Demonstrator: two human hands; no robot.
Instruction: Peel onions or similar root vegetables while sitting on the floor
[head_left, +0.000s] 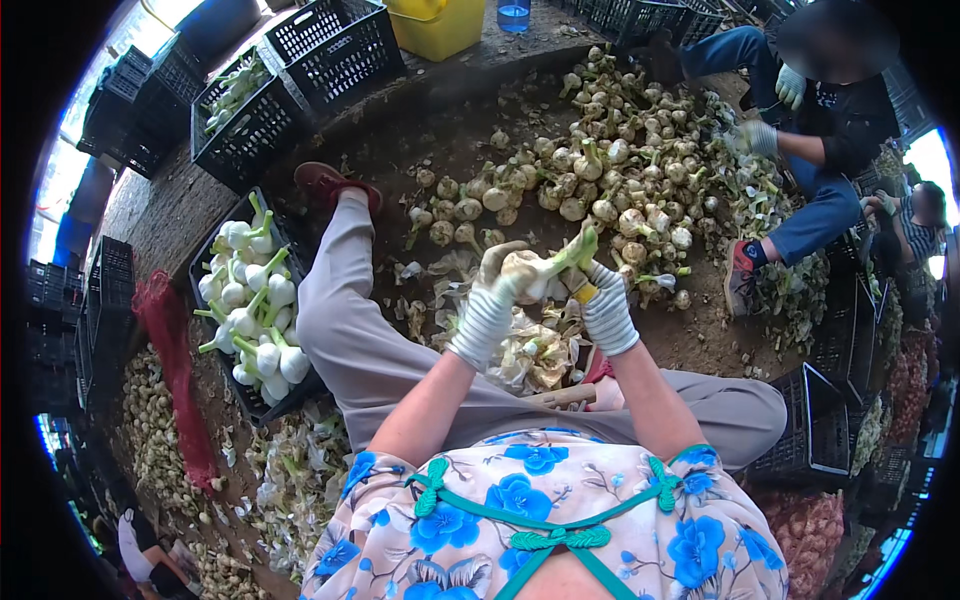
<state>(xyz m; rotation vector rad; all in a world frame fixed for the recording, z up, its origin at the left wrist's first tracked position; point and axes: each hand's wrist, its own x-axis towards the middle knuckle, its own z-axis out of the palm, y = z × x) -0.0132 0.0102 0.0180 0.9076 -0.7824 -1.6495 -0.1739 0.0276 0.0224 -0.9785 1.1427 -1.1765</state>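
Note:
Both my hands wear striped knit work gloves. My left hand (489, 311) is closed around a garlic bulb (534, 271), while my right hand (598, 304) grips its green stem near the cut end. A yellow band shows on a finger of the right glove. Beneath them lies a heap of peeled garlic skins (538, 349). Beyond, a big pile of untrimmed, soil-stained garlic bulbs (589, 169) spreads over the ground. At my left knee, a black plastic crate (259, 409) holds clean white garlic bulbs (259, 300) with short green stems.
A co-worker in gloves and jeans (814, 232) sits at the right beside the pile. Black crates (337, 56) and a yellow bucket (442, 30) stand at the back. A red mesh bag (169, 367) lies left. A wooden handle (562, 396) shows by my lap. Further people sit at the edges.

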